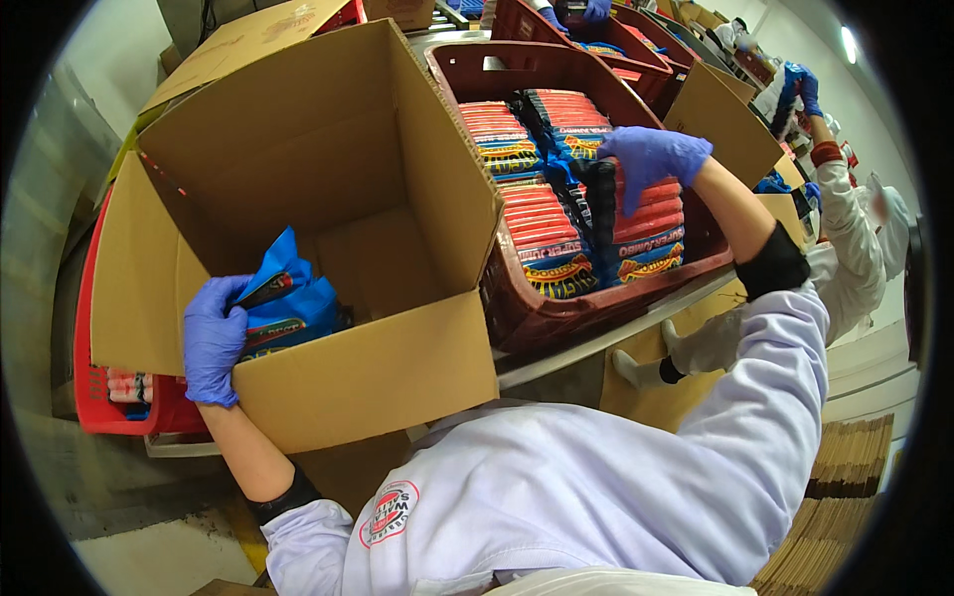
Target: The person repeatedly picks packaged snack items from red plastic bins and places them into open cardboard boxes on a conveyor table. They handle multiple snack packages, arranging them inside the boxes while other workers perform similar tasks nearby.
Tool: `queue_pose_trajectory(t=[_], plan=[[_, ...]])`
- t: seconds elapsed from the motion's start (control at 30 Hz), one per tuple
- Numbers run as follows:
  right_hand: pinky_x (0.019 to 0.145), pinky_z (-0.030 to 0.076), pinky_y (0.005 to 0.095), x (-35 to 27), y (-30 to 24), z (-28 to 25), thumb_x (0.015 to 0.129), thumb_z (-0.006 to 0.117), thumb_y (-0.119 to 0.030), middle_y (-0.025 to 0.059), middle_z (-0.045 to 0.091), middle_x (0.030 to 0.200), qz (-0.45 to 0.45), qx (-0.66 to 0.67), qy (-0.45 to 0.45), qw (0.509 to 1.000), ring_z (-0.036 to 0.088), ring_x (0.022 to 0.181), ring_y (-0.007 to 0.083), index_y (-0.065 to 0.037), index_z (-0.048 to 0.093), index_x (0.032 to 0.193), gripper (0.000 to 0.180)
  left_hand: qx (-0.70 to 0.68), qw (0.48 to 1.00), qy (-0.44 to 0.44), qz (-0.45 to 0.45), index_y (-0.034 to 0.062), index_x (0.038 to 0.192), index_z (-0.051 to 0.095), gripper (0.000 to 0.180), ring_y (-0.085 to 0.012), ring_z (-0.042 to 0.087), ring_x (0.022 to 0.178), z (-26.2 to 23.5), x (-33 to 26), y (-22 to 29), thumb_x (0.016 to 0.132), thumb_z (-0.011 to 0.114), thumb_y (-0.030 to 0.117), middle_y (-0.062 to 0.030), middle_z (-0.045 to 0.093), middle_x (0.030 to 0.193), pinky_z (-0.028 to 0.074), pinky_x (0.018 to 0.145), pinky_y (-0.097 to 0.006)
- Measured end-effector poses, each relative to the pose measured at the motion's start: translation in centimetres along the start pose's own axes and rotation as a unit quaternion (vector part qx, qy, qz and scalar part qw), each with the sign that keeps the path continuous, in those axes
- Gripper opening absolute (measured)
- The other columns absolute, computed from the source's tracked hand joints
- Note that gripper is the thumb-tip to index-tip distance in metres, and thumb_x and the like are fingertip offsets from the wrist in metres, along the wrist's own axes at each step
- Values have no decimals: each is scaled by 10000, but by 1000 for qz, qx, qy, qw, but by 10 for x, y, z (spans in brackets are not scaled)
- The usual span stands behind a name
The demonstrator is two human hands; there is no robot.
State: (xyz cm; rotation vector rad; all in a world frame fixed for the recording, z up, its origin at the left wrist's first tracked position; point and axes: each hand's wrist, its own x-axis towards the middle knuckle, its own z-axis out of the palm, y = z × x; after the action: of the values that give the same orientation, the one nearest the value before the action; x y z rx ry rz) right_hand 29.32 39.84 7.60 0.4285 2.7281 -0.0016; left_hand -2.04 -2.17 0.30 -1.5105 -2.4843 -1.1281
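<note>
My left hand (214,338), in a blue glove, is closed at the near left corner of an open cardboard box (368,382). Its fingers pinch the edge of a blue plastic pack (288,298) that lies inside the box. Over a dark red crate (547,318) to the right, my gloved right hand (661,164) grips the upper end of a sausage pack (651,223). That pack has red sausages behind clear film and a blue and black wrapper. Several similar sausage packs (542,228) lie in rows beside it.
More dark red crates (586,40) stand at the back, where another person's gloved hands (596,10) show. A co-worker in white (845,219) handles packs at an open box (725,119) on the right. Beneath my box is a red crate (94,382). Flattened cardboard (845,487) is stacked lower right.
</note>
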Motion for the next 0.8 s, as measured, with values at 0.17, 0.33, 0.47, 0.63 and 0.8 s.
queue_pose_trajectory(t=[0.17, 0.33, 0.47, 0.63, 0.8], plan=[[718, 460, 366, -62, -56, -32, 367, 807, -231, 153, 615, 797, 75, 23, 108, 991, 583, 796, 327, -49, 600, 896, 596, 40, 998, -36, 31, 38, 933, 616, 215, -276, 557, 727, 1, 7, 10, 843, 521, 209, -134, 552, 778, 433, 650, -333], [777, 435, 328, -107, -69, -81, 430, 775, -121, 113, 585, 879, -4, -8, 377, 926, 569, 834, 244, -23, 560, 1006, 623, 179, 977, -85, 79, 36, 745, 629, 427, -354, 553, 663, -6, 21, 23, 884, 383, 356, -186, 567, 656, 417, 615, -424], [888, 399, 288, -116, -102, -133, 564, 785, -154, 110, 549, 1122, 35, -26, 556, 830, 518, 1018, 162, -7, 474, 1188, 713, 222, 943, -237, -68, 60, 831, 666, 286, -304, 601, 738, -7, 51, 28, 763, 521, 297, -167, 624, 788, 473, 702, -364], [708, 490, 281, -89, -146, -196, 677, 697, -143, 79, 617, 921, -90, 334, 492, 799, 596, 803, 134, -14, 568, 1047, 412, 182, 953, -218, -108, 16, 941, 623, 495, -315, 596, 800, -7, 54, 11, 604, 734, 362, -188, 615, 868, 468, 711, -353], [631, 477, 256, 13, -282, -178, 616, 733, -72, 35, 617, 759, -137, 320, 634, 690, 571, 679, 115, -30, 596, 899, 318, -78, 990, 104, -48, -12, 1257, 344, 862, -259, 511, 1043, 11, 42, -17, 580, 789, 281, -173, 540, 1108, 404, 871, -304]])
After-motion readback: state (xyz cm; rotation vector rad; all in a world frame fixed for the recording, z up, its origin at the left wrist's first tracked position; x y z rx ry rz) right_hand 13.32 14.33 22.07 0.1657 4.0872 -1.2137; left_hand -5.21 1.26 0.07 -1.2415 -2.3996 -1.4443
